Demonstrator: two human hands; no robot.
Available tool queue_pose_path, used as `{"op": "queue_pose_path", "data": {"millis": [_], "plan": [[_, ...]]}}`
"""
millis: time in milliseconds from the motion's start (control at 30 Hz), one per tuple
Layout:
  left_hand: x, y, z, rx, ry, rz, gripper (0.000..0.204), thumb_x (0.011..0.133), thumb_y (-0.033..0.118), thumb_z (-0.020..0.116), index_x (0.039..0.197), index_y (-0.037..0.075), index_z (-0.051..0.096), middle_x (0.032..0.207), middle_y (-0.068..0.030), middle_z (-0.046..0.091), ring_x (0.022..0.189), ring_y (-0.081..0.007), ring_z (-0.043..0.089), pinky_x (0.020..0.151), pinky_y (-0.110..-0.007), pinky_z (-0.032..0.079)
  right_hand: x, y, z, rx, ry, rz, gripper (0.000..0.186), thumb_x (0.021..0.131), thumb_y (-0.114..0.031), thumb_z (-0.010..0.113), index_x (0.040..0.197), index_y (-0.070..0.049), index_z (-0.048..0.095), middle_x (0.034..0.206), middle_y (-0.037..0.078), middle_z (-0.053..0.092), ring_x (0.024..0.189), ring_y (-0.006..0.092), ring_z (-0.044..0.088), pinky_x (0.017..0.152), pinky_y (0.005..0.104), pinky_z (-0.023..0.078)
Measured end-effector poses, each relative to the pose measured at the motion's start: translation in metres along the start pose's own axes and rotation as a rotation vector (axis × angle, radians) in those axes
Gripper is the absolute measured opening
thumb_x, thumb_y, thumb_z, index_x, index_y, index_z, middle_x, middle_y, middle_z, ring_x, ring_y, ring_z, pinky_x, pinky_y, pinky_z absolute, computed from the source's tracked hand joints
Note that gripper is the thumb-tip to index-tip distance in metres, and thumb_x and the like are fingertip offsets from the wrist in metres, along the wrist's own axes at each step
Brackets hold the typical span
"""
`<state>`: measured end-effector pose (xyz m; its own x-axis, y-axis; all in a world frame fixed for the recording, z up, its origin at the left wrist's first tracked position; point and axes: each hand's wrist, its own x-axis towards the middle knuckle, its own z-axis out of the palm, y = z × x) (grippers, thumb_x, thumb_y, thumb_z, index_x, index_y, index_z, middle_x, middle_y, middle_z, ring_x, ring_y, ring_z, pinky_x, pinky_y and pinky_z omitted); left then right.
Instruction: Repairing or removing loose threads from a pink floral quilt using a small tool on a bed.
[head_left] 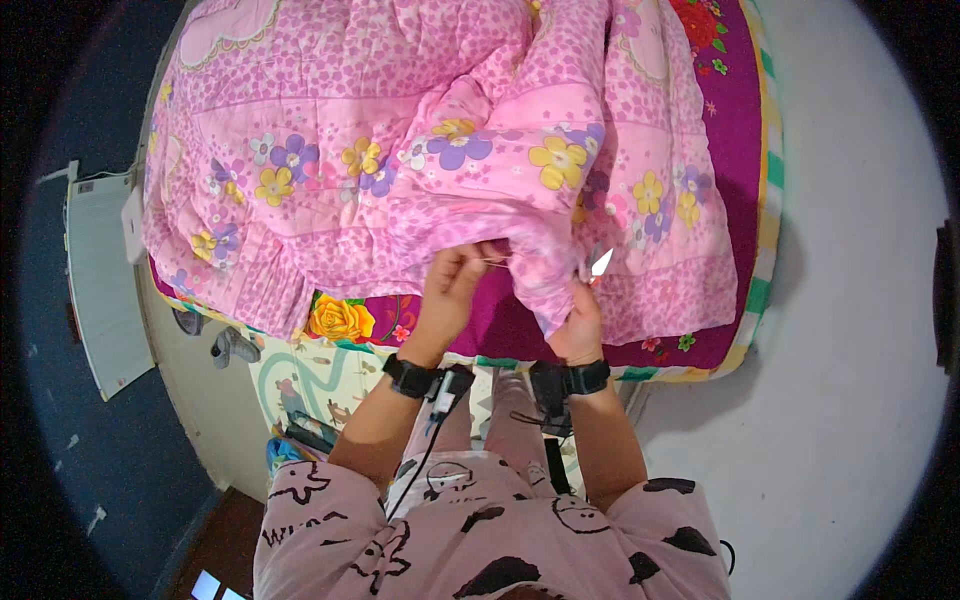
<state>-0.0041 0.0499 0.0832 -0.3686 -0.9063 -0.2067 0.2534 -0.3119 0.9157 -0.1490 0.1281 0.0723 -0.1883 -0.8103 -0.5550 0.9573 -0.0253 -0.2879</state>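
Note:
A pink quilt (330,120) with purple, yellow and white flowers lies over the bed, its near edge bunched up between my hands. My left hand (456,292) is closed in a pinch at that edge, on a thin pale thread (496,263) stretched toward the bunched cloth. My right hand (579,325) is closed beside the gathered quilt corner, its fingers partly hidden by the fabric. Out of its grip sticks a small pointed white blade (602,262) with a red-orange base; the tool's handle is hidden.
Under the quilt is a purple floral bedsheet (735,240) with a green, white and yellow border. A patterned mat (285,385) covers the floor at left, near grey slippers (234,347) and a white panel (112,285) against the dark wall. Straps with cabled devices circle both wrists.

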Motion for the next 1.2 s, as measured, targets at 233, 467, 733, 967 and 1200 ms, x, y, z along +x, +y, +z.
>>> {"op": "queue_pose_path", "data": {"millis": [233, 467, 733, 967, 1200], "plan": [[-0.049, 0.035, -0.098, -0.360, 0.376, -0.132, 0.006, 0.084, 0.009, 0.051, 0.080, 0.011, 0.047, 0.072, 0.0005, 0.047, 0.068, -0.0115, 0.046, 0.065, -0.027, 0.040, -0.024, 0.029, -0.003, -1.328, -0.167, -0.188, 0.024, 0.080, -0.011, 0.053, 0.101, 0.000, 0.058, 0.081, 0.015, 0.060, 0.070, 0.0240, 0.058, 0.063, 0.0344, 0.046], [-0.109, 0.086, -0.213, -0.222, 0.737, 0.019, 0.005, 0.088, 0.011, 0.052, 0.083, 0.010, 0.049, 0.079, 0.0008, 0.049, 0.066, -0.0077, 0.045, 0.064, -0.020, 0.040, -0.053, 0.033, -0.029, -1.595, -0.247, -0.216, 0.025, 0.080, -0.014, 0.060, 0.099, 0.002, 0.055, 0.074, 0.011, 0.057, 0.065, 0.0162, 0.055, 0.061, 0.0268, 0.043], [-0.128, 0.063, -0.168, -0.127, 0.602, -0.186, 0.008, 0.089, 0.010, 0.048, 0.082, 0.013, 0.047, 0.074, 0.0029, 0.047, 0.057, -0.0058, 0.037, 0.053, -0.019, 0.032, -0.065, 0.036, -0.081, -1.095, 0.114, -0.240, 0.017, 0.077, -0.015, 0.064, 0.080, -0.002, 0.055, 0.068, 0.010, 0.053, 0.060, 0.0208, 0.050, 0.057, 0.0320, 0.041], [-0.124, -0.006, -0.025, 0.206, 0.108, -0.337, 0.012, 0.089, 0.020, 0.052, 0.086, 0.009, 0.049, 0.072, -0.0009, 0.053, 0.058, -0.0078, 0.046, 0.053, -0.022, 0.040, -0.010, 0.005, -0.106, -1.475, 0.409, -0.482, 0.021, 0.077, -0.011, 0.062, 0.094, -0.001, 0.054, 0.075, 0.008, 0.055, 0.068, 0.0218, 0.052, 0.065, 0.0319, 0.043], [-0.046, -0.131, 0.037, 1.181, -0.045, -0.043, 0.039, 0.086, 0.020, 0.057, 0.122, 0.012, 0.047, 0.096, -0.0123, 0.064, 0.075, -0.0293, 0.063, 0.064, -0.041, 0.048, -0.028, -0.006, -0.113, -1.160, 0.434, -0.365, 0.024, 0.085, -0.012, 0.057, 0.107, -0.002, 0.055, 0.101, 0.005, 0.059, 0.083, 0.0063, 0.051, 0.074, 0.0191, 0.041]]}}
